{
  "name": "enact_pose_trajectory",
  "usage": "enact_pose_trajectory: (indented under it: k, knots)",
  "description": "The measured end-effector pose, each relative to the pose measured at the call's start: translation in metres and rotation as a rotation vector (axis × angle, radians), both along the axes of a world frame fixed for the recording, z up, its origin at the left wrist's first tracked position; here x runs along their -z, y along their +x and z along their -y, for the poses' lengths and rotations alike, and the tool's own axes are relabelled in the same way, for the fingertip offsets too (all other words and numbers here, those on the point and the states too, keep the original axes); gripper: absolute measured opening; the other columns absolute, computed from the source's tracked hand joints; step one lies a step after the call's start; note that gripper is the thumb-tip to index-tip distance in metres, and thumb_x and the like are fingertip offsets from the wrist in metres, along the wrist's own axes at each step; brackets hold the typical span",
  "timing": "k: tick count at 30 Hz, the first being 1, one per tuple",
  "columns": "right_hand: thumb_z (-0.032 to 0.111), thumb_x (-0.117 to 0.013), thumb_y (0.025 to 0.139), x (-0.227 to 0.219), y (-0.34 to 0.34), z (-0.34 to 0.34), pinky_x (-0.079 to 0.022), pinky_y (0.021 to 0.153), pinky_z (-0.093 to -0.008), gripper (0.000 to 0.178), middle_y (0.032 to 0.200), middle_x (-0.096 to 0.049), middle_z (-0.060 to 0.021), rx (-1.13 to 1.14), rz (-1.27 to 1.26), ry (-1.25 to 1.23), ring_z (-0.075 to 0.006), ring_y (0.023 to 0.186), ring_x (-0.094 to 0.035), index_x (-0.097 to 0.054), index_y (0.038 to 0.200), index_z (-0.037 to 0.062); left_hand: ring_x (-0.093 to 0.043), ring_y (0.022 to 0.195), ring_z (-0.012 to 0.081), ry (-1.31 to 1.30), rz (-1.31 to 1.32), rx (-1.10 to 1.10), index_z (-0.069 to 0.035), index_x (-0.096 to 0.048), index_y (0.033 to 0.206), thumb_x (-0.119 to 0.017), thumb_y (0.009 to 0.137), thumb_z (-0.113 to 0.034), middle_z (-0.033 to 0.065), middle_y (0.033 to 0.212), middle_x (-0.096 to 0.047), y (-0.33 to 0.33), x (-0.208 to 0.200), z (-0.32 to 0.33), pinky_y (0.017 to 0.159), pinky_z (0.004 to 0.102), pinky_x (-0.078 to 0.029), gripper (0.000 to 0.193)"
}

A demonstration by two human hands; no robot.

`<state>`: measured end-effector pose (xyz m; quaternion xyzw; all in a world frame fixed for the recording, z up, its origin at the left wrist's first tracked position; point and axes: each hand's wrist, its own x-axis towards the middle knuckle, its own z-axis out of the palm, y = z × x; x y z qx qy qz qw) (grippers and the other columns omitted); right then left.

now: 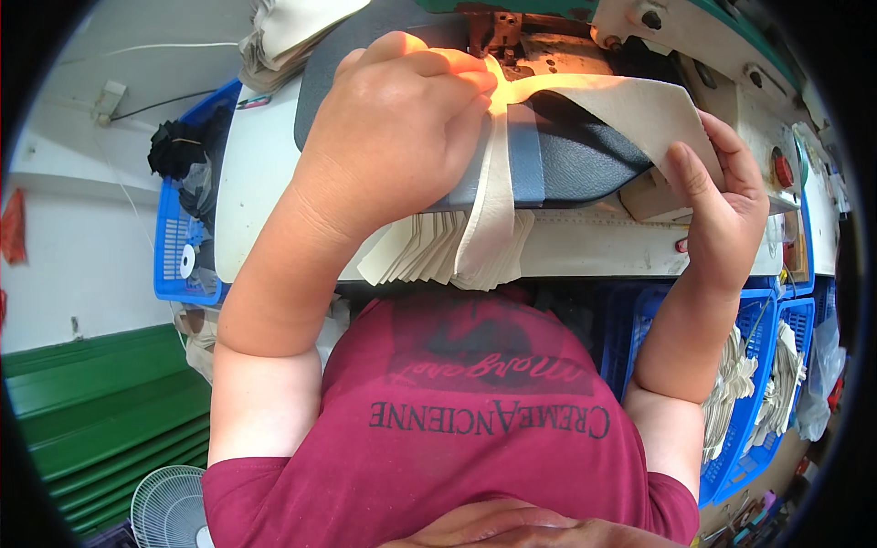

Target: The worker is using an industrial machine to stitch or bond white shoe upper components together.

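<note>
A cream fabric piece [639,110] stretches from under the lit needle area of a green sewing machine [498,41] toward the right. My right hand [731,196] pinches its far right end between thumb and fingers. Close beside the presser foot, my left hand [393,128] is closed, its curled fingers on the cloth at the bright spot; the fingertips are partly hidden. From there a cream strip [489,196] drops over the front of the dark padded machine bed [594,151]. A blue-grey band [527,155] crosses that bed next to the strip.
Several cream pieces [406,251] hang fanned out at the white table's front edge. Another fabric stack [288,36] lies at the back left. Blue baskets stand left [174,247] and right [758,393]. A white fan [169,507] is low at the left.
</note>
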<state>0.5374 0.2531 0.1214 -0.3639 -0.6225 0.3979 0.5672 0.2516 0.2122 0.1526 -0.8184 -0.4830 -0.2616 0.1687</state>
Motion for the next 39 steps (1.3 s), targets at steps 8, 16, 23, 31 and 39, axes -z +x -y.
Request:
enact_pose_trajectory:
  k: [8,16,23,31,39]
  knots:
    - [0.003,-0.075,0.086,-0.006,0.002,-0.009,-0.052,0.085,-0.0245,0.034,0.106,-0.071,-0.0076,0.012,0.068,0.068,-0.0126,0.096,-0.067,-0.067,0.119,-0.0025,-0.062,0.080,0.0260,0.003,-0.002,0.002,-0.005,-0.077,0.094,-0.068,0.083,-0.009,0.0067,0.096,-0.075,0.001,0.001,-0.001,0.078,0.0366,-0.052,0.015]
    - [-0.005,-0.071,0.085,-0.014,0.001,-0.022,-0.052,0.083,-0.0240,0.028,0.100,-0.072,-0.0057,0.056,0.238,0.424,-0.0112,0.092,-0.067,-0.071,0.113,-0.0014,-0.063,0.081,0.0268,0.025,-0.010,-0.015,-0.005,-0.077,0.094,-0.069,0.083,-0.011,0.0068,0.093,-0.075,0.004,0.000,0.000,0.078,0.0369,-0.052,0.015]
    - [-0.011,-0.068,0.088,-0.027,0.005,-0.030,-0.053,0.085,-0.0239,0.022,0.099,-0.071,-0.0085,0.101,0.491,0.682,-0.0136,0.094,-0.068,-0.069,0.109,-0.0051,-0.061,0.079,0.0242,0.098,-0.015,0.000,-0.013,-0.078,0.089,-0.068,0.081,-0.021,0.0014,0.083,-0.072,0.000,0.007,-0.006,0.070,0.0367,-0.046,0.015]
    - [-0.011,-0.068,0.087,-0.037,-0.004,-0.038,-0.053,0.083,-0.0241,0.022,0.098,-0.071,-0.0093,0.067,0.530,0.774,-0.0145,0.092,-0.068,-0.070,0.108,-0.0050,-0.062,0.084,0.0278,0.015,-0.066,-0.055,-0.009,-0.077,0.103,-0.070,0.083,-0.014,0.0067,0.094,-0.072,0.006,-0.001,0.002,0.079,0.0385,-0.050,0.022]
    - [-0.008,-0.068,0.079,-0.066,-0.038,-0.002,-0.052,0.067,-0.0332,0.009,0.080,-0.068,-0.0144,0.225,0.671,0.681,-0.0267,0.072,-0.065,-0.068,0.087,-0.0028,-0.060,0.089,0.0286,0.068,-0.081,-0.107,-0.013,-0.078,0.104,-0.068,0.085,-0.019,0.0075,0.097,-0.068,0.005,0.001,-0.002,0.082,0.0388,-0.046,0.022]
